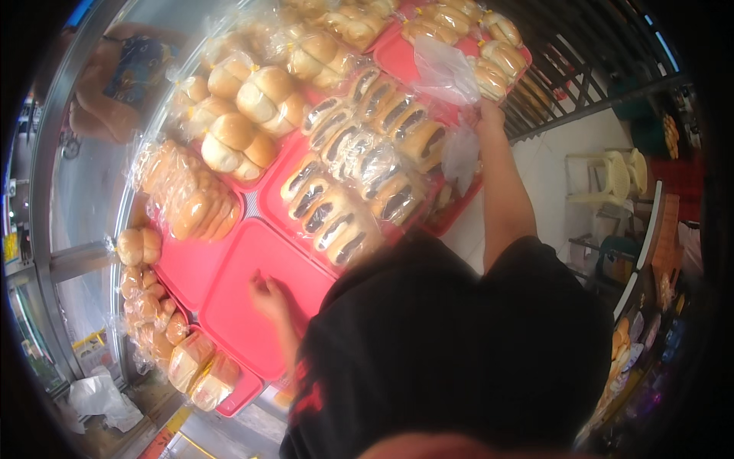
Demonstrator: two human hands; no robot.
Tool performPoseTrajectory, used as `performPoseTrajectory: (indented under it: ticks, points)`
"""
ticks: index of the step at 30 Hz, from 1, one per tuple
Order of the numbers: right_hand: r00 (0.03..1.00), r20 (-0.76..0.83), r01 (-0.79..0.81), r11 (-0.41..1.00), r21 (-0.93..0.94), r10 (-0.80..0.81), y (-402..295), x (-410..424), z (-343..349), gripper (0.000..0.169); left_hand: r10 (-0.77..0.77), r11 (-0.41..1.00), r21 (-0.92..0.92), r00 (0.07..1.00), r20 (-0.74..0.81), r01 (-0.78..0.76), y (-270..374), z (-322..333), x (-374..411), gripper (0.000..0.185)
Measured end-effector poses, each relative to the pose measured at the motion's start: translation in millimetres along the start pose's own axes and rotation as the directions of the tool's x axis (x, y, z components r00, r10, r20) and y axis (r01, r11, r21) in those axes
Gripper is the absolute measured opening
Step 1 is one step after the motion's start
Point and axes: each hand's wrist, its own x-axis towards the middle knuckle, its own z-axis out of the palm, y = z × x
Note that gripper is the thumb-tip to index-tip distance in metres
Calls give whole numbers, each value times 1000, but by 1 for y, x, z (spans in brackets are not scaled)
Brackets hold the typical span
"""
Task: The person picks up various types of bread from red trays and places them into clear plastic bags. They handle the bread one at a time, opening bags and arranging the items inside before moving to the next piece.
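Note:
My right hand (488, 117) reaches far to the right and grips a thin, clear plastic bag (444, 69). More translucent plastic (460, 152) hangs below that hand. My left hand (268, 295) hovers over or rests on a bare red plastic tray (235, 298), fingers loosely curled and apart, with nothing seen in it. Between my hands lie several clear-wrapped packs of long buns with dark filling (367, 149) on another red tray. Wrapped rolls at the right (487, 74) sit close to my right hand.
Bagged round bread rolls (241, 137) and a bagged stack of flat bread (189, 192) line the glass side. Smaller bagged buns (149, 304) and wrapped loaves (203, 370) stand near the left edge. A person (123, 80) shows at the glass. Pale plastic chairs (608, 175) stand right.

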Motion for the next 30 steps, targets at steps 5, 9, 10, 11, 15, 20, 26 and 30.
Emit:
performPoseTrajectory:
  ticks: [5,9,10,11,15,20,26,30]
  points:
    - [999,-45,29,970,240,-19,-37,-47,1,35,-10,999,-35,1000,-4,10,-1,-2,-7,29]
    - [995,-50,86,995,44,-84,-44,-26,2,32,-9,998,-62,1000,-1,8,10,-1,-4,29]
    - [991,-83,98,995,-28,-100,-48,-22,5,28,-8,999,-48,1000,-5,8,10,-1,-4,29]
    - [986,-115,108,989,-100,-119,-51,-16,7,25,-7,999,-36,1000,-9,7,11,-1,-5,29]
    - [669,97,518,369,-772,-736,-50,53,-13,28,-26,998,50,1000,16,25,21,-4,0,30]
    - [887,-55,462,882,96,-459,-88,-29,17,21,60,998,25,998,-21,-59,-3,-1,0,30]
    - [712,148,696,718,-16,-687,-33,-43,-1,25,3,990,139,999,-32,1,9,-5,-3,30]
    - [582,697,471,-526,-708,-418,-17,31,-25,47,-19,990,137,1000,-24,22,21,-11,-1,31]
